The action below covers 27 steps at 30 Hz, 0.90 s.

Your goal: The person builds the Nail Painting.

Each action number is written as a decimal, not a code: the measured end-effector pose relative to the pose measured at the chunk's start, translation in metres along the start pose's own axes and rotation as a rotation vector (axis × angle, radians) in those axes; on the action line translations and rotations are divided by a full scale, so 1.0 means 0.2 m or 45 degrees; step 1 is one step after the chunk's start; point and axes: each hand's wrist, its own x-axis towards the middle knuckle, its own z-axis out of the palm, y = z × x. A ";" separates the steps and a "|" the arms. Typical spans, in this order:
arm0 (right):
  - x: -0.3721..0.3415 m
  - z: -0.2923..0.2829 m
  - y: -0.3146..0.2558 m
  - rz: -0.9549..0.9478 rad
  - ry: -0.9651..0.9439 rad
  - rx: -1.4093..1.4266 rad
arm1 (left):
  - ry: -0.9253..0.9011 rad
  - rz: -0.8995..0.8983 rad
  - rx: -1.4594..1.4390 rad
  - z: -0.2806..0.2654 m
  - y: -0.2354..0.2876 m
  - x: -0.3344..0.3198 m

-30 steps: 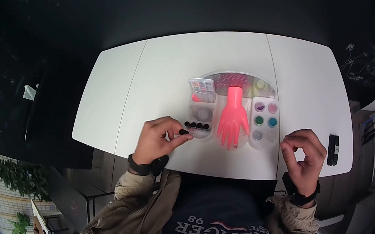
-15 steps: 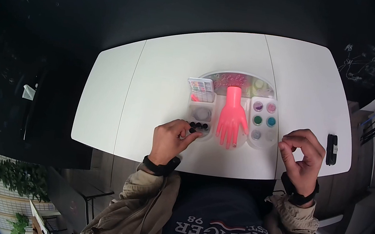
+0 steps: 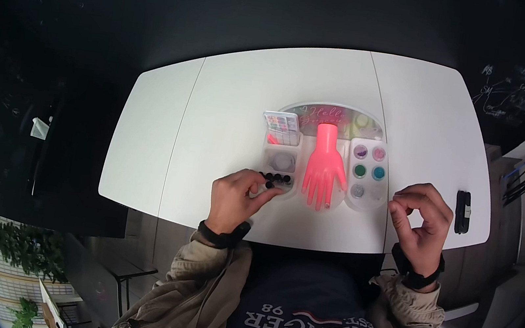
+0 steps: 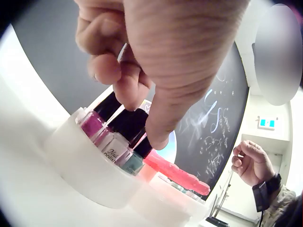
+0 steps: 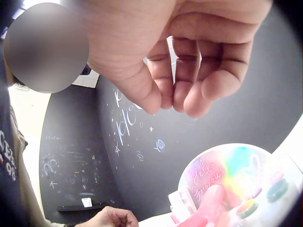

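Observation:
My left hand [image 3: 228,203] is at the near left corner of a nail kit tray [image 4: 94,177]. Its thumb and fingers pinch the black cap of a nail polish bottle [image 4: 117,147], which stands among other black-capped bottles in pink and teal. A pink model hand [image 3: 324,162] lies in the middle of the kit with its fingers toward me. Raised to the right of the kit, my right hand [image 3: 428,238] has loosely curled fingers, its thumb tip close to the index fingertip. Nothing shows between them in the right wrist view.
Small pots of glitter [image 3: 360,171] fill the kit's right side. A clear-lidded case [image 3: 282,127] leans open at its back left, beside the "Hello Gorgeous" backboard [image 5: 201,172]. A black case [image 3: 462,212] lies near the table's [image 3: 229,113] right edge.
My left hand has moved right and a little up with the nail polish bottle, bringing it into the row at the tray's near left. The right hand has stayed almost still.

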 end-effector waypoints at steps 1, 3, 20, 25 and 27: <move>0.00 0.00 0.00 0.001 0.000 -0.004 | 0.038 0.034 -0.007 -0.01 0.00 0.00; 0.00 0.00 0.00 0.001 0.000 -0.003 | 0.105 0.076 -0.016 -0.05 0.01 0.00; -0.15 -0.01 -0.03 -0.141 0.076 -0.035 | -0.271 0.076 -0.399 -0.20 0.17 -0.19; -0.32 -0.04 0.01 -0.224 0.230 -0.095 | -0.465 0.116 -0.436 -0.12 0.19 -0.31; -0.41 -0.05 0.04 -0.201 0.217 -0.076 | -0.509 0.122 -0.448 -0.10 0.20 -0.35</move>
